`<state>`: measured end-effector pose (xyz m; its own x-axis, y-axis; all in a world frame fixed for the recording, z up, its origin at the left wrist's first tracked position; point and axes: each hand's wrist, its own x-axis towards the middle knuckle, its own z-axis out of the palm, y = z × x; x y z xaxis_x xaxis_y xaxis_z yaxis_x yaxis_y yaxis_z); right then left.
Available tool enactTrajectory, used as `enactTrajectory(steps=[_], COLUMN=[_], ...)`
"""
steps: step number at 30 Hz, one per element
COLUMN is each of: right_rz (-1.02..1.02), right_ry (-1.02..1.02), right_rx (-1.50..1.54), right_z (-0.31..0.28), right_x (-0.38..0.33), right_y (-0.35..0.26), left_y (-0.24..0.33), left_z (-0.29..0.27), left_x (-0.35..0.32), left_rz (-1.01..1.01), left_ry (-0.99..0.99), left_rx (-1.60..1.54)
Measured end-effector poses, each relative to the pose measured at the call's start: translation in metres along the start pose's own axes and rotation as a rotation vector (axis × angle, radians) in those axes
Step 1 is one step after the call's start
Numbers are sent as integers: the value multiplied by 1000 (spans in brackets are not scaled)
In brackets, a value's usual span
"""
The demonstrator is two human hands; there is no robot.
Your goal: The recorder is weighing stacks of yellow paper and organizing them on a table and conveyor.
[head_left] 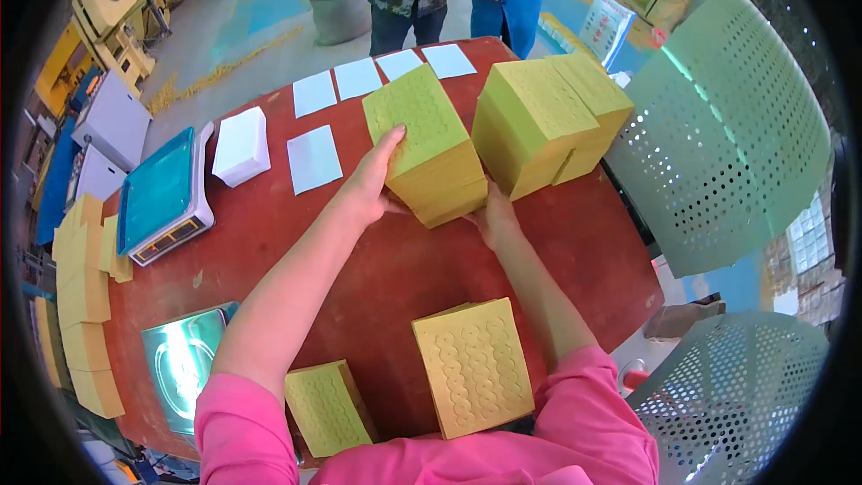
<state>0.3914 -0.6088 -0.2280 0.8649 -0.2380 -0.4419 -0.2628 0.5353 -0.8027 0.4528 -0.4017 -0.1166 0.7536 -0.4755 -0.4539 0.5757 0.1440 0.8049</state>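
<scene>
Between my two hands is a thick block of yellow paper sheets [426, 157], its top pressed with rows of coin-like rings. My left hand [368, 181] grips its left side, thumb up near the top edge. Low on its right side is my right hand [496, 217], fingers partly hidden behind the block. Close by on the right stand more yellow paper stacks [530, 130], pushed together. Nearer my body, another embossed stack [474, 366] and a smaller one [330, 409] rest on the red table [377, 305].
White sheets [314, 160] and a white paper pile [241, 145] lie beyond, near a scale with a teal tray [160, 189]. A shiny metal scale [184, 364] is at front left. Yellow stacks [83, 305] line the left edge; perforated green chairs [727, 135] stand right. Two people stand beyond.
</scene>
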Motion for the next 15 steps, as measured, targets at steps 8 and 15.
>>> enactTrajectory(steps=[8,15], right_rz=[-263,-461], right_ry=[48,2], right_rx=[-525,-525], right_z=[-47,-79], right_x=[-51,-45], right_y=[-5,23], left_y=[-5,6], left_z=[26,59], left_x=[2,29], left_rz=[33,-25], left_ry=[7,-28], left_rx=[193,319])
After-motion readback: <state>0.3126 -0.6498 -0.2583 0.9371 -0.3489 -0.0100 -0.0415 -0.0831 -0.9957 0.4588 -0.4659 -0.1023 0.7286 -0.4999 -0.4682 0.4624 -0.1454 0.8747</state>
